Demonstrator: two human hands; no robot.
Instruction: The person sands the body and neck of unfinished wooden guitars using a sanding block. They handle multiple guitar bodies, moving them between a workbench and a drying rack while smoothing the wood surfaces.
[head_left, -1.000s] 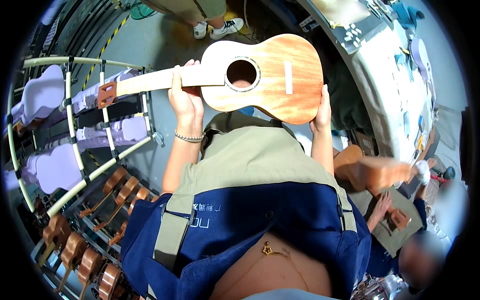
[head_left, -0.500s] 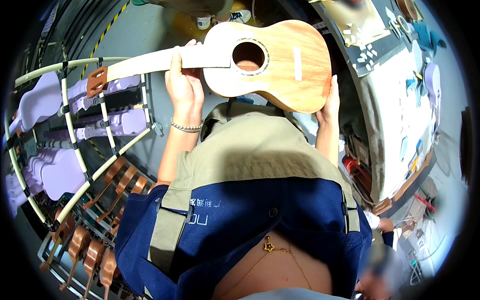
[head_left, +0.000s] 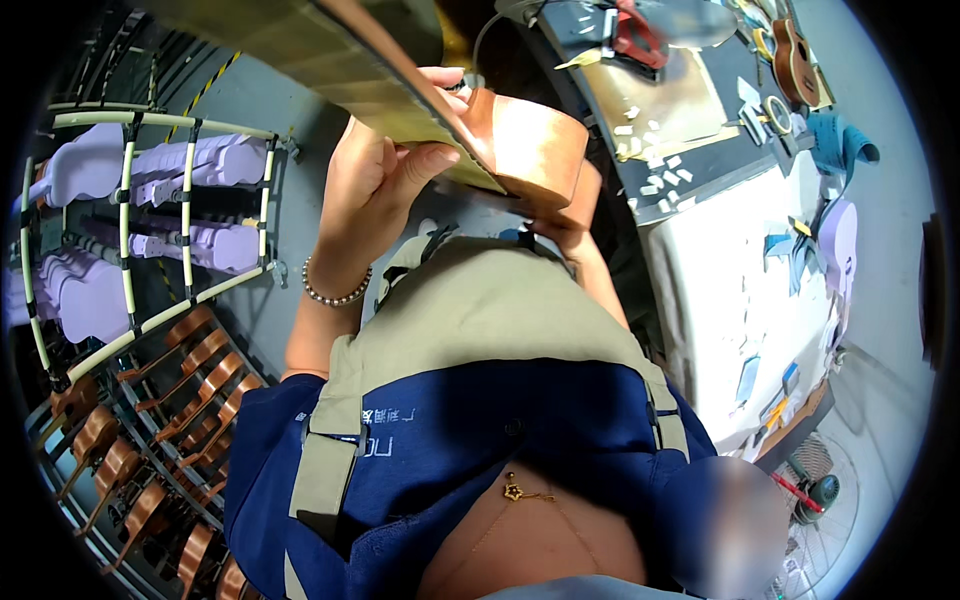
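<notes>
A wooden ukulele [head_left: 540, 150] is turned edge-on in front of me, its neck rising toward the upper left and close to view. The side of its body faces me, and its sound hole is hidden. My left hand [head_left: 385, 185] grips the neck near the body, thumb on the near side and fingers behind. At the lower end of the body, my right hand [head_left: 562, 242] holds from below, its fingers mostly hidden by the wood. A beaded bracelet circles my left wrist.
To the left stands a pipe rack [head_left: 125, 220] with lavender ukulele bodies; brown instruments [head_left: 205, 370] hang below it. A covered workbench [head_left: 710, 290] at right carries white pieces [head_left: 660, 180], tape rolls and a small ukulele [head_left: 795, 60]. A fan [head_left: 825, 490] stands at lower right.
The ukulele has rolled from top face up to edge-on, and its neck has swung up and nearer. Both hands have turned with it and kept hold. My view has shifted toward the workbench.
</notes>
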